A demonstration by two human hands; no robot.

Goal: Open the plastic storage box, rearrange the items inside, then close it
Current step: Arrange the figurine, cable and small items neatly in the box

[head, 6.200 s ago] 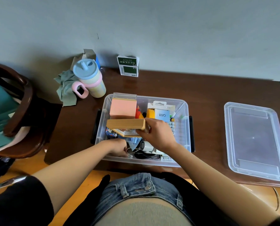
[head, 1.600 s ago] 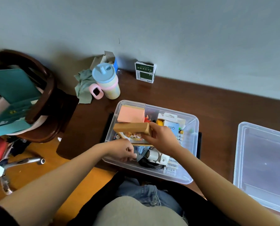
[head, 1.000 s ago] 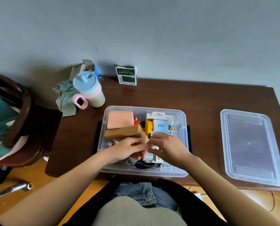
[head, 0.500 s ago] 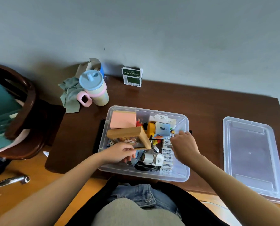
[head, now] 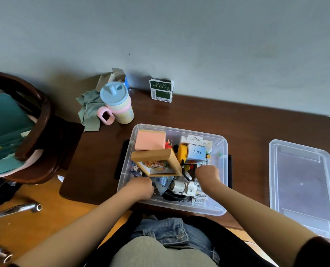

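The clear plastic storage box (head: 223,144) stands open on the brown table, its lid (head: 302,182) lying flat to the right. Inside are a pink note block (head: 150,140), a tilted wooden picture frame (head: 158,162), a yellow item (head: 182,151), a blue Q88 carton (head: 196,153), a white device (head: 182,186) and battery packs (head: 200,196). My left hand (head: 141,186) sits in the near-left corner, fingers curled downward and hidden. My right hand (head: 207,173) dips among the items near the battery packs, knuckles up, fingertips out of sight.
A pastel cup with a blue lid (head: 118,105) and a green cloth (head: 90,110) sit at the table's back left. A green-and-white carton (head: 161,90) stands against the wall. A dark wooden chair (head: 35,132) is on the left.
My right hand has let go of the wooden frame, which now leans in the box. The hand went to the box's right side and has now dipped in near the middle. My left hand has stayed put.
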